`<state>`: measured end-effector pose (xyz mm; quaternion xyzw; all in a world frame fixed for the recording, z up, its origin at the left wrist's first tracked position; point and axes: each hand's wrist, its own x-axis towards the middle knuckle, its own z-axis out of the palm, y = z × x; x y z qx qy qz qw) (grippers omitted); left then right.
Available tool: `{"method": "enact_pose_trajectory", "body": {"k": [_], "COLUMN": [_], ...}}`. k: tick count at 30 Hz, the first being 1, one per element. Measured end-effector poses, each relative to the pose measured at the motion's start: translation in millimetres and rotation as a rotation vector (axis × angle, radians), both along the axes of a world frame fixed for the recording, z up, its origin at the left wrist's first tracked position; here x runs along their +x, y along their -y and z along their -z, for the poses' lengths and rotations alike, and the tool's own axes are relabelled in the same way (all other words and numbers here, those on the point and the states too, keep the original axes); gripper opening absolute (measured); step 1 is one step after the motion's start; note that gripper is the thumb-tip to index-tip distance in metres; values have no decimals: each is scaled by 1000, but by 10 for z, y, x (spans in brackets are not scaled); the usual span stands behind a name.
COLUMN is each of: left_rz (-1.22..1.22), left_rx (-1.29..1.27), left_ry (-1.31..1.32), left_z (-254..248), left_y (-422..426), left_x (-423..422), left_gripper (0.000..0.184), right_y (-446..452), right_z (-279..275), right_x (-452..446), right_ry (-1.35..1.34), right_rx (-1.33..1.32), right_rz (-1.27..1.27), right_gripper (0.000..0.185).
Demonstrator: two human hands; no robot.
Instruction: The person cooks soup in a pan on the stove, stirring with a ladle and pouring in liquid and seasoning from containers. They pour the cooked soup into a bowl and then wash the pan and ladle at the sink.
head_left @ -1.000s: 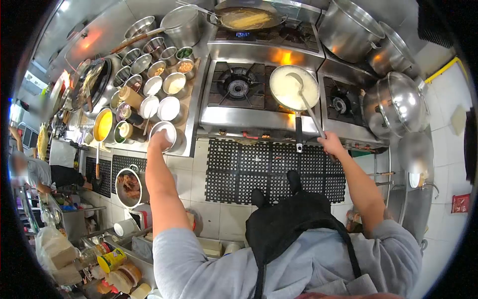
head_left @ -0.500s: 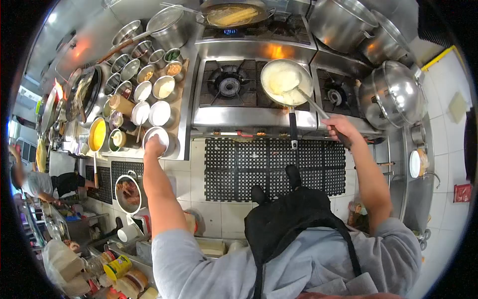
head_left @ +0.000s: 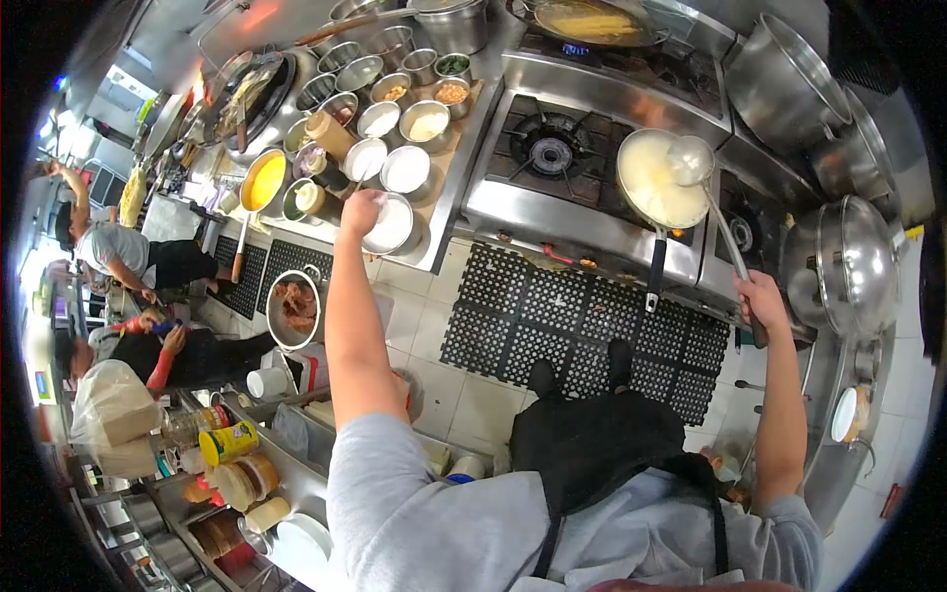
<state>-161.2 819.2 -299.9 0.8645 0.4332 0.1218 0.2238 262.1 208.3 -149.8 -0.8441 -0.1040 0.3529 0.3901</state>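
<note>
My right hand [head_left: 758,301] is closed around the dark handle of a ladle [head_left: 732,240]. The ladle's bowl tilts at the right side of a frying pan [head_left: 631,207], over a pale creamy liquid [head_left: 656,187]. The pan sits on the stove with its black handle towards me. My left hand [head_left: 363,210] is at the left rim of a round metal container of white contents [head_left: 393,223], fingers drawn together; what they hold, if anything, is hidden. A thin spoon handle [head_left: 359,182] slants from the neighbouring white-filled container [head_left: 366,158] close to my fingertips.
Several small ingredient tubs and a pan of yellow liquid [head_left: 264,182] crowd the left counter. A bare burner [head_left: 549,153] lies left of my pan. Large pots [head_left: 789,79] stand on the right. On the left is a pot of meat [head_left: 294,308]; two people [head_left: 148,252] are beyond.
My left hand has come out of the white-filled container to its rim. The ladle's bowl has lifted and shifted to the pan's right side. The view has turned, showing more of the left.
</note>
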Motion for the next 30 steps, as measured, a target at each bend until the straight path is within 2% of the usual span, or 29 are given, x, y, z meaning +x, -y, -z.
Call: {"method": "enact_pose_trajectory", "body": {"k": [3, 7, 8, 10, 12, 13, 14, 16, 17, 18, 20, 21, 22, 24, 28, 30], "left_rz": [44, -30, 34, 16, 114, 0, -28, -94, 39, 108, 11, 89, -187, -290, -458, -526], "left_rx": [-26, 93, 182, 104, 81, 36, 64, -13, -16, -8, -51, -30, -78, 198, 360, 497], "left_ry": [-29, -341, -414, -298, -399, -283, -281, -366, -513, -563, -531, -606, -462, -268, -133, -57], "left_z": [9, 140, 451, 444, 403, 412, 420, 349, 223, 429, 591, 83, 9, 40, -457, -333], "left_y": [45, 283, 130, 348, 434, 481, 532, 593, 630, 447, 311, 629, 765, 1060, 2381, 3070], "left_x": [28, 126, 80, 63, 63, 67, 50, 90, 104, 69, 73, 230, 238, 116, -92, -361], "left_gripper": [31, 22, 22, 26, 31, 36, 40, 46, 48, 50, 51, 54, 54, 54, 52, 49], "right_y": [29, 52, 80, 161, 98, 116, 131, 119, 105, 108, 161, 210, 269, 370, 432, 499], "right_z": [54, 194, 298, 333, 295, 335, 394, 386, 356, 339, 436, 499, 562, 685, 717, 833], "right_x": [26, 98, 150, 228, 196, 236, 278, 340, 333, 351, 468, 530, 589, 748, 975, 1129], "right_ry": [69, 289, 385, 534, 639, 656, 670, 687, 686, 685, 716, 742, 766, 771, 748, 735], "right_rx": [-17, -150, -181, -243, -291, -298, -304, -325, -341, -358, -373, -380, -387, -405, -368, -299], "right_rz": [-61, -205, -253, -322, -377, -391, -407, -427, -431, -438, -444, -450, -463, -495, -573, -580], "right_gripper": [15, 15, 16, 22, 33, 33, 33, 32, 31, 31, 30, 31, 31, 32, 31, 30]}}
